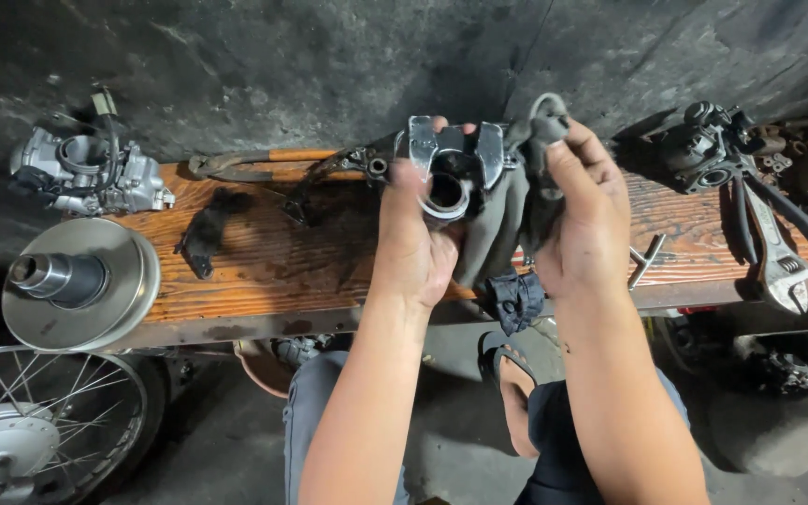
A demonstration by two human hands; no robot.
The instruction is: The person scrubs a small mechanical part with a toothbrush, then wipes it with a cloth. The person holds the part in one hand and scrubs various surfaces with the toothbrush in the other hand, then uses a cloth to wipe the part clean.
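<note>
Both hands, left hand [415, 245] and right hand [584, 220], have their fingers closed around a dark metal engine part [465, 168] above the wooden tabletop [273, 257]

Orange-brown wooden bench [264, 252], grey carburetor [455, 164]

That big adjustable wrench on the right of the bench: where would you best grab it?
Grip the wrench by its long flat handle, coming from above. Its jaw end points toward the bench's front edge, and the handle runs back toward a dark carburetor, so take mid-handle.
</note>
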